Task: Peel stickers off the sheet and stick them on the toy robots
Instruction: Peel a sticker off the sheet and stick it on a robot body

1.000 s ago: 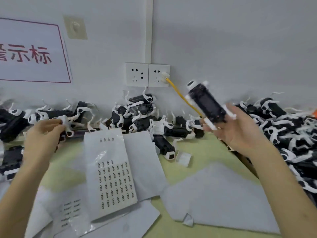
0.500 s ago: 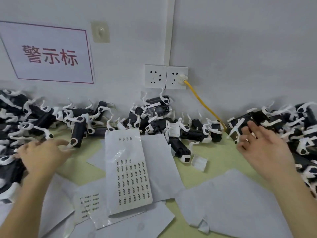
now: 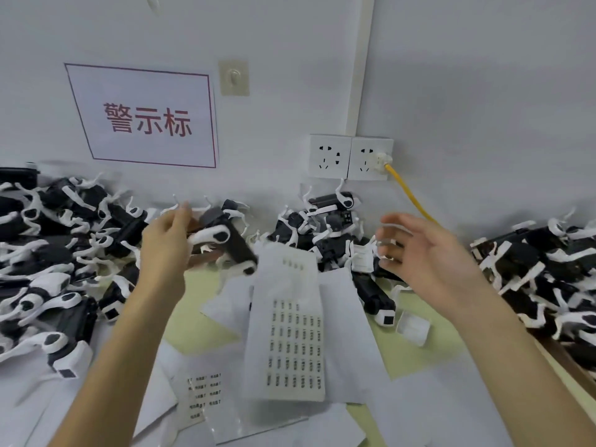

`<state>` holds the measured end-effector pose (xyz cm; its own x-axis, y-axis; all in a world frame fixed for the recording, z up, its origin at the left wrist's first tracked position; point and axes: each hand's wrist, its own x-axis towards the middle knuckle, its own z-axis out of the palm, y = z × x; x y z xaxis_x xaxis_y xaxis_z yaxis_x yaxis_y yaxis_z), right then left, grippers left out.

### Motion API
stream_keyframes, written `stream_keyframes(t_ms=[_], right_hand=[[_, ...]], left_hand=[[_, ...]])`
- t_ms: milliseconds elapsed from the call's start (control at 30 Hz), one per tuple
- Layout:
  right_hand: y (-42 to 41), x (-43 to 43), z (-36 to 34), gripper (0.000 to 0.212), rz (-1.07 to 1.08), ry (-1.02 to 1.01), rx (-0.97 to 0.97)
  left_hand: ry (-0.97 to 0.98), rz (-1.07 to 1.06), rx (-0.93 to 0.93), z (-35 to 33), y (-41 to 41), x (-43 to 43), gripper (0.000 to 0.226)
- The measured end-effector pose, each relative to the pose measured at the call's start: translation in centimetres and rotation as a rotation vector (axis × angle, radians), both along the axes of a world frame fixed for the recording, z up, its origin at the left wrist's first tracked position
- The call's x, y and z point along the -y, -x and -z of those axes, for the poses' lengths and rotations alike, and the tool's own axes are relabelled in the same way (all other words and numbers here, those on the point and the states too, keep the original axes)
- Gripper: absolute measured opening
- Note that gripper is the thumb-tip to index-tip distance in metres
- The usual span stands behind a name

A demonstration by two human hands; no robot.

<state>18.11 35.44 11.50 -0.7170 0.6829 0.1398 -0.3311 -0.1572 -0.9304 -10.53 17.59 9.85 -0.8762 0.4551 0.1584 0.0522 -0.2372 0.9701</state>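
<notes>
Near the sticker sheet's (image 3: 290, 333) far edge, our left grip (image 3: 164, 243) clutches a toy robot (image 3: 237, 248), right grip (image 3: 425, 253) spread empty; a slip could crumple stickers.

Bare to the frame's edge, the left forearm (image 3: 129, 343) enters from 7 o'clock and the right forearm (image 3: 503, 350) from 5 o'clock. The bare left grip (image 3: 164, 240) shows at 10 o'clock, the bare right grip (image 3: 429, 253) at 2 o'clock, both motion-blurred.
</notes>
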Motion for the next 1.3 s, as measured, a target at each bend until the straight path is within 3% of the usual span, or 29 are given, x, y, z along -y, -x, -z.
stream_keyframes(t_ms=[133, 233, 333, 433, 500, 567, 733, 900, 1033, 1300], right_hand=[[3.0, 1.6, -0.9, 0.026, -0.125, -0.135, 0.171], [4.7, 3.0, -0.9, 0.048, -0.253, -0.156, 0.313], [6.0, 3.9, -0.7, 0.068, -0.365, -0.067, 0.256], [6.4, 4.0, -0.8, 0.073, -0.399, 0.032, 0.135], [6.3, 3.7, -0.8, 0.063, -0.347, 0.006, 0.097], [6.0, 3.4, -0.8, 0.051, -0.222, -0.026, 0.098], [5.9, 3.8, -1.3, 0.025, 0.017, -0.223, 0.115], [6.6, 5.1, -1.4, 0.037, 0.092, -0.444, 0.063], [6.9, 6.0, -1.0, 0.044, 0.055, -0.584, 0.043], [7.5, 7.4, 0.0, 0.051, 0.26, -1.003, 0.132]], left_hand=[[-0.188, -0.029, -0.085, -2.2, -4.3, -0.7, 0.029], [-0.234, -0.12, -0.296, -2.4, -7.2, -1.0, 0.031], [-0.347, 0.028, -0.429, -2.1, -9.6, -1.4, 0.024], [-0.25, 0.121, -0.748, -1.2, -10.8, -1.9, 0.016], [-0.125, 0.125, -0.988, -0.5, -11.1, -2.3, 0.014], [-0.084, 0.144, -1.077, 0.0, -11.2, -2.5, 0.011], [-0.038, 0.28, -0.803, 0.4, -11.4, -2.5, 0.028], [-0.031, 0.402, -0.424, -0.1, -11.3, -2.8, 0.039], [0.014, 0.383, -0.324, 0.2, -10.9, -2.8, 0.036], [-0.105, 0.532, -0.221, -0.8, -10.6, -2.6, 0.041]])
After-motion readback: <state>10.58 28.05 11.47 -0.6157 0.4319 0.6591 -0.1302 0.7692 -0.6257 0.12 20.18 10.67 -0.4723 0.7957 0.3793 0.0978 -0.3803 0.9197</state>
